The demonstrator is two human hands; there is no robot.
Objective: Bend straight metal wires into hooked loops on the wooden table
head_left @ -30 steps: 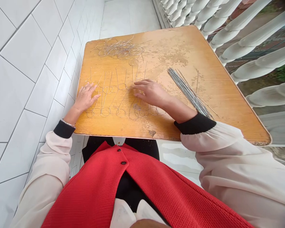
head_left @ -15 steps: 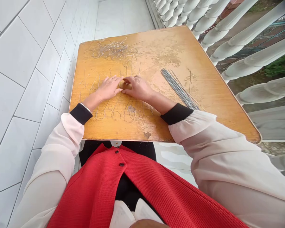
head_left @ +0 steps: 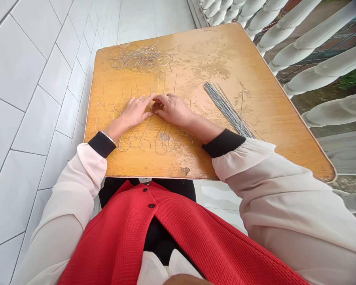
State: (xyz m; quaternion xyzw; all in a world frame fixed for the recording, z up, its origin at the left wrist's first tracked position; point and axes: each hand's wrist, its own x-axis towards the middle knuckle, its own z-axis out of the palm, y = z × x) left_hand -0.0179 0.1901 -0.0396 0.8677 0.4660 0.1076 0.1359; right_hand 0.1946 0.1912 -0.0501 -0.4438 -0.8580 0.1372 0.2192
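Wire under the hands: we see looped wire pieces (head_left: 126,144) in a loose row across the near half of the table, loops toward us, long straight ends pointing away. Both hands rest on them.
Left hand (head_left: 135,111): palm down, open, fingers spread, on the wires, nothing held that we can see.
Right hand (head_left: 173,111): palm down, fingers curled toward the left hand, thumb tucked in close. Wires run right at the fingertips; we cannot tell if one is pinched.
Change from earlier: a second back the hands were well apart over the row; now they sit mid-row, fingertips just beside each other, almost touching. The view also sits slightly differently.
Other wire: a tangled wire pile (head_left: 139,58) lies near the far edge, beyond both hands, touching neither. A straight wire bundle (head_left: 228,113) lies fanned out to the right of the right hand, near it, not touched.
Table: orange-brown wooden table (head_left: 222,51), worn patches on top, set at an angle.
Person: cream sleeves (head_left: 249,168), black cuffs (head_left: 224,142), red knit waistcoat (head_left: 112,233), thin bracelet (head_left: 108,136) on the left wrist.
Around: white tiles (head_left: 26,118) on the left, white balusters (head_left: 314,47) on the right.
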